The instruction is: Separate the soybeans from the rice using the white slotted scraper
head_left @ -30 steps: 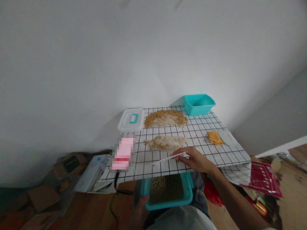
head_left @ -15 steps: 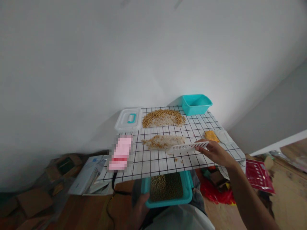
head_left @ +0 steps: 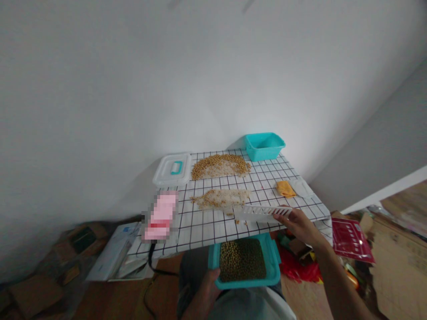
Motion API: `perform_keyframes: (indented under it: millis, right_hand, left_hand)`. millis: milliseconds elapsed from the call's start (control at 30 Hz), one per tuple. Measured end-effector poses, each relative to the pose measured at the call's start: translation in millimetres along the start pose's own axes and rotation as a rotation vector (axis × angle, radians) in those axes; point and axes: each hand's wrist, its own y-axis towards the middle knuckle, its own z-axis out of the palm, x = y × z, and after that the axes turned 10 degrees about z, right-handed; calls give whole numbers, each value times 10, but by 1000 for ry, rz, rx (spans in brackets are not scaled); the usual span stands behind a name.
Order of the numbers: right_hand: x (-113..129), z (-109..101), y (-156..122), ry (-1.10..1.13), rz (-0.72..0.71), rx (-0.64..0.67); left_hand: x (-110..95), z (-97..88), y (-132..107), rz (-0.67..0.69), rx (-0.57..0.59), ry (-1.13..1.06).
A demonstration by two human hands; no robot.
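Note:
My left hand [head_left: 209, 283] grips the left rim of a teal plastic tub [head_left: 245, 283] held below the table's front edge. Tan beans [head_left: 230, 260] fill its left side and dark green ones [head_left: 251, 260] its right. Over the near right of the table, my right hand [head_left: 298, 224] is closed on the end of a white slotted plastic plate [head_left: 263, 211]. Just beyond the plate lies a flat pile of pale grains mixed with tan beans [head_left: 222, 198]. Farther back, tan beans curve in an arc [head_left: 220, 160] around more pale grains.
A checked cloth [head_left: 200, 229] covers the table. An upright teal tub [head_left: 263, 153] stands at the back right, a clear lid [head_left: 172, 170] at the back left. A pink blurred object [head_left: 162, 216] lies left, an orange cloth [head_left: 286, 189] right. Boxes and bags crowd the floor.
My right hand has drawn the slotted plate nearer to the table's front edge, away from the pile. The held tub has shifted right. The whole view has turned slightly.

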Motion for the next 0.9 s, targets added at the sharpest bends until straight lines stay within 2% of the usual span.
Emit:
perform_keyframes:
  millis: [233, 433, 633, 700, 800, 900]
  right_hand:
    - [2, -16, 0, 14, -10, 11]
    - [59, 80, -48, -26, -29, 21]
    - [116, 198, -201, -72, -32, 131]
    - [127, 194, -216, -50, -23, 110]
    - [158, 144, -182, -3, 24, 3]
    - [204, 81, -109, -67, 20, -103]
  left_hand:
    - [-30, 133, -71, -27, 69, -141]
    - [31, 15, 6, -7, 46, -128]
    - [56, -10, 94, -38, 59, -181]
    - [49, -1, 101, -18, 45, -161]
    - [39, -27, 96, -31, 15, -120]
    - [37, -79, 87, -68, -16, -127]
